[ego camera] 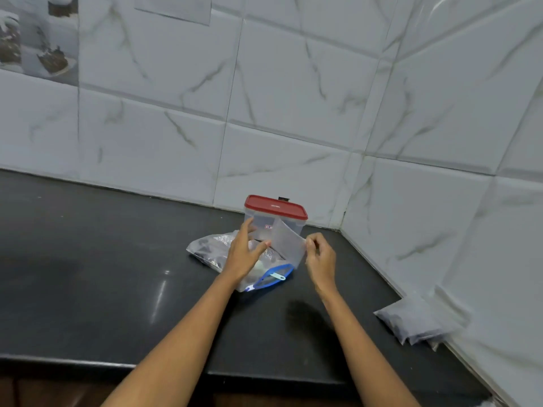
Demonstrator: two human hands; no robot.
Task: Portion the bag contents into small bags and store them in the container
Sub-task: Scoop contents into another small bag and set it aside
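Observation:
A clear container (pixel 289 223) with a red lid stands near the back corner of the black counter (pixel 88 259). In front of it lies a large clear zip bag (pixel 210 245) with a blue zipper, holding dark pieces. Above that bag, a small empty translucent bag (pixel 289 242) is held upright between both hands. My left hand (pixel 245 251) pinches its left edge, and my right hand (pixel 320 254) pinches its right edge.
A few small filled bags (pixel 414 321) lie against the right wall at the counter's edge. White marble-look tiles form the back and right walls. The counter's front edge runs across the bottom of the view.

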